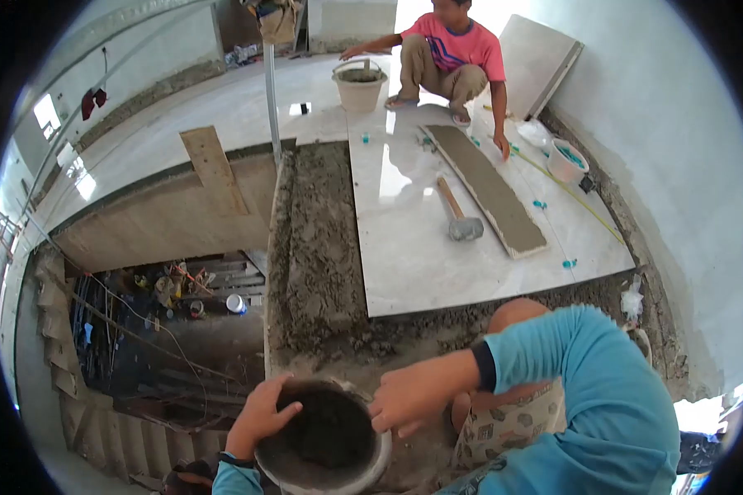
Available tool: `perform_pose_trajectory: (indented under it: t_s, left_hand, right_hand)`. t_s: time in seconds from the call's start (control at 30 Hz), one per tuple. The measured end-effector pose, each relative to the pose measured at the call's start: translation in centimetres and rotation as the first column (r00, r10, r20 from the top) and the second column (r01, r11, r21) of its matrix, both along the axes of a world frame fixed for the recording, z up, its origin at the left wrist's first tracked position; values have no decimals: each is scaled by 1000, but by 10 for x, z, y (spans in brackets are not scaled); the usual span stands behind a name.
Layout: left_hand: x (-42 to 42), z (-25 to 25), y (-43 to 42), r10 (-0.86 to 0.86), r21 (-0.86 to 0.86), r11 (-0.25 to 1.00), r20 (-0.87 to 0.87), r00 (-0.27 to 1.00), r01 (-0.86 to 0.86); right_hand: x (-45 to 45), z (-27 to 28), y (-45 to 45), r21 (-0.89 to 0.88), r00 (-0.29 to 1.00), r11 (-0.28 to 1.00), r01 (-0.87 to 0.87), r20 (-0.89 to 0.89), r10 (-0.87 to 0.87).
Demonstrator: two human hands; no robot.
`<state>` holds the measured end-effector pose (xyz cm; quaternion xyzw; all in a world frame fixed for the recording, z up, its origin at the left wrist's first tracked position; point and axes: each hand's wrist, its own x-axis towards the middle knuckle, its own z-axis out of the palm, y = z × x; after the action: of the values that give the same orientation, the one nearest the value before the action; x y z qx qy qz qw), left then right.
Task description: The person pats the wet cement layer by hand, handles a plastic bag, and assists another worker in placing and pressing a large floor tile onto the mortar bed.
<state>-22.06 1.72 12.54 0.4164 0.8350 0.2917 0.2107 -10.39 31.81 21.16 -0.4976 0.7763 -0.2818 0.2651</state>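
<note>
Beside the floor opening (pixel 124 238): bucket (pixel 380 454), dark material inside, positioned between the worker's two hands.
Left hand (pixel 262 421): fingers at the rim, thumb extended over the mouth; whether it grips, I cannot tell.
Right hand (pixel 417 394): fingers partly curled at the opposite rim; grasp cannot be confirmed from where I stand.
Mortar bed (pixel 322 239): rough, adjoining the glossy tile (pixel 421 280).
On tile: mallet (pixel 466 228), beside a mortar-coated strip (pixel 487 186).
Co-worker (pixel 462 54): squatting, one arm stretched toward a second bucket (pixel 360 95).
</note>
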Motion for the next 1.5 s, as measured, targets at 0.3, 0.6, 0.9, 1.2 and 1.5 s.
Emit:
perform_pose_trajectory:
  t_s: [0.3,0.6,0.9,1.2,1.5]
  left_hand:
    - [-9,-11,-35,320,-126,947,323,891,-294]
    - [-21,-56,-44,341,-134,936,572,746,-326]
    - [-19,-87,-56,389,-114,892,689,612,-438]
    - [-13,-63,-37,266,-9,785,908,325,-619]
    - [-8,-47,-66,377,-126,794,869,319,-595]
  right_hand:
    - [4,-1,-2,280,998,958,-57,34,49]
    - [4,17,6,309,998,951,-6,-58,25]
    - [7,20,15,316,998,949,-11,-58,31]
    - [3,17,19,326,1000,945,-11,1,11]
    - [-34,2,29,312,994,950,27,94,-59]
